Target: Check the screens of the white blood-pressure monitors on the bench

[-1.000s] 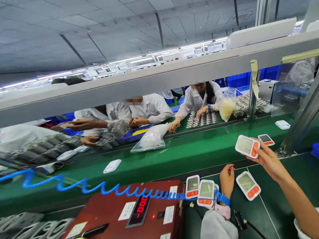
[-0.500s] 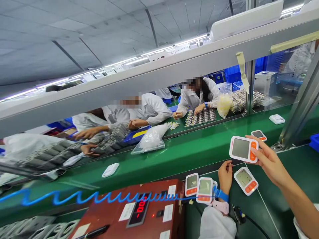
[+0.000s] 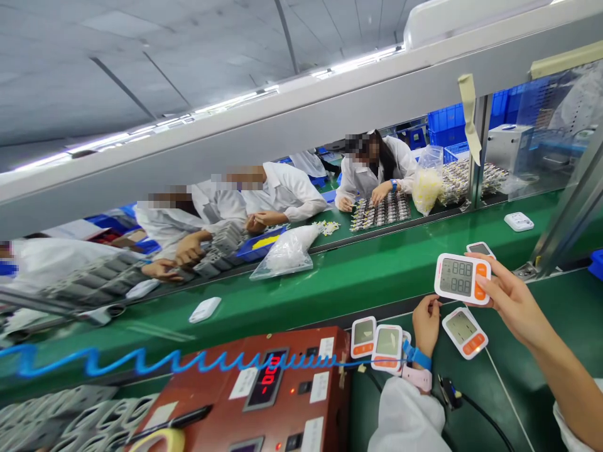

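My right hand (image 3: 511, 301) holds a white monitor unit with orange buttons (image 3: 462, 278) raised above the bench, its screen lit with digits. My left hand (image 3: 426, 323), with a blue wrist strap (image 3: 417, 358), rests with curled fingers on the green bench between two units standing upright (image 3: 378, 341) and one lying flat (image 3: 465, 332). Another unit (image 3: 480, 249) lies just behind the held one.
A red tester box with a red digit display (image 3: 264, 389) stands at the front left, a blue coiled cord (image 3: 141, 363) across it. The green conveyor (image 3: 330, 282) carries white parts (image 3: 205, 309) (image 3: 519, 221) and a plastic bag (image 3: 286, 252). Several co-workers in white coats work opposite.
The held unit's screen went from blank to showing digits. My right hand stayed raised and shifted slightly; the view panned a little.
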The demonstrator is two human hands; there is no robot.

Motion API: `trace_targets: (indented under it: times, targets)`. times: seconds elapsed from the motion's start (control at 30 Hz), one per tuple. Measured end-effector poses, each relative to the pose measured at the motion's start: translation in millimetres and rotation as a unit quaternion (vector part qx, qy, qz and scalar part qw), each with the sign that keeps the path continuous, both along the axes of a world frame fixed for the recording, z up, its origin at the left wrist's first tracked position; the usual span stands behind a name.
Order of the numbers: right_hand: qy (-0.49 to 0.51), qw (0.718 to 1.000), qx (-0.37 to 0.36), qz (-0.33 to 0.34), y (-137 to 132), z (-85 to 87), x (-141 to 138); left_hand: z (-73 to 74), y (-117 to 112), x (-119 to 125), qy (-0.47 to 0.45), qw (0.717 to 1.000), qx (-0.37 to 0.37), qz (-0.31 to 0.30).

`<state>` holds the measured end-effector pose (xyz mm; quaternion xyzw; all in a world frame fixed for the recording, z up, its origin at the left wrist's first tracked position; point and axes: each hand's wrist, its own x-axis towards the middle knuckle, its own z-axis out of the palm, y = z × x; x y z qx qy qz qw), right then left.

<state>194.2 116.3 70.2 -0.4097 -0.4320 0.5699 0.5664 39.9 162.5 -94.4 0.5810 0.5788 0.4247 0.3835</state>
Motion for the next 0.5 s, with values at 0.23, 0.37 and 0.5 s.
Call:
trace_targets:
  times: [0.23, 0.37, 0.5]
  targets:
    - [-0.039, 0.999, 0.017, 0.019, 1.8, -3.3, 2.9, 4.8, -0.9, 0.9, 0.002, 1.0, 0.001, 0.005]
    - [-0.026, 1.0, 0.004, 0.01, 2.9, -2.4, 0.2, 3.5, 0.4, 0.4, 0.005, 1.0, 0.001, 0.001]
    - [-0.025, 1.0, 0.007, -0.006, 3.4, 3.7, 6.4, -0.5, 2.1, -1.1, 0.002, 1.0, -0.006, -0.007]
